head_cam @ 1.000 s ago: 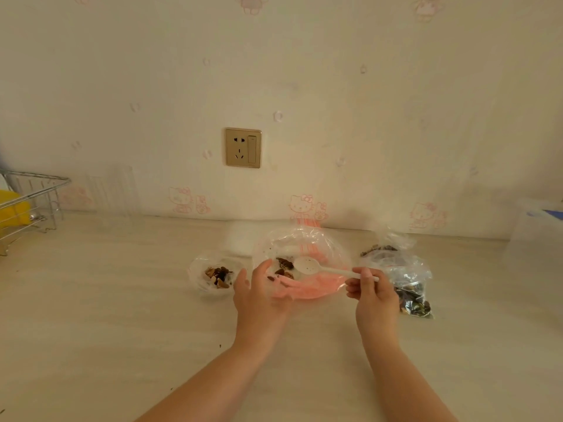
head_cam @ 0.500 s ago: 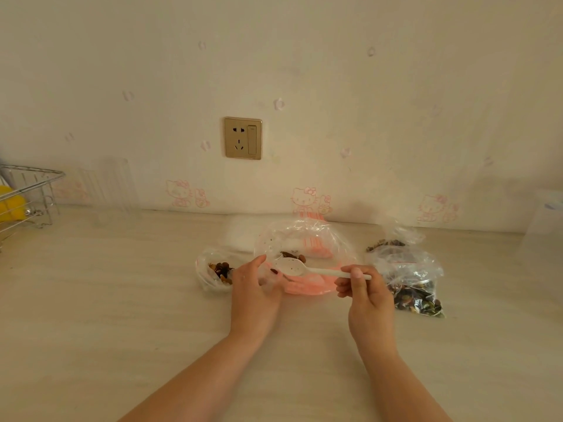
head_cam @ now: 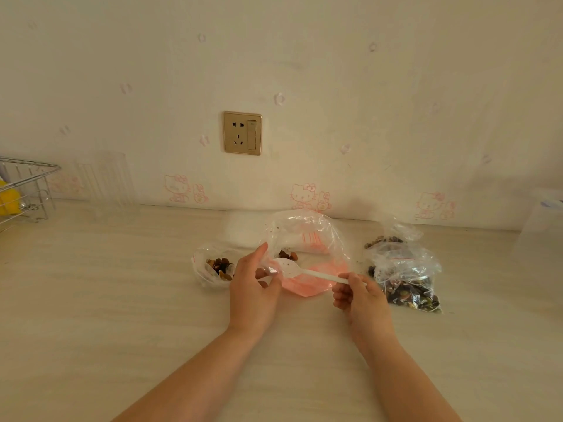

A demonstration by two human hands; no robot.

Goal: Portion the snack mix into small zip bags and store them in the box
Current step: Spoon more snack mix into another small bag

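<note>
A large clear plastic bag [head_cam: 307, 229] with pink print lies open at the middle of the counter, a few brown nuts [head_cam: 287, 255] inside it. My left hand [head_cam: 253, 284] pinches the bag's left rim. My right hand [head_cam: 359, 295] grips the handle of a white plastic spoon [head_cam: 292, 268], whose bowl sits at the bag's mouth beside my left fingers. A small bag with snack mix [head_cam: 217, 266] lies left of my left hand. Two filled bags of dark mix [head_cam: 408, 284] lie to the right.
A translucent plastic box [head_cam: 542, 226] stands at the far right edge. A wire rack [head_cam: 27, 190] with something yellow sits at the far left, a clear ribbed container [head_cam: 106, 184] beside it. A wall socket [head_cam: 242, 133] is on the wall behind. A white flat packet [head_cam: 243, 229] lies behind the bag.
The spoon has moved left toward my left hand at the bag's mouth. My left hand has shifted slightly on the bag's rim. The view has tilted down a little.
</note>
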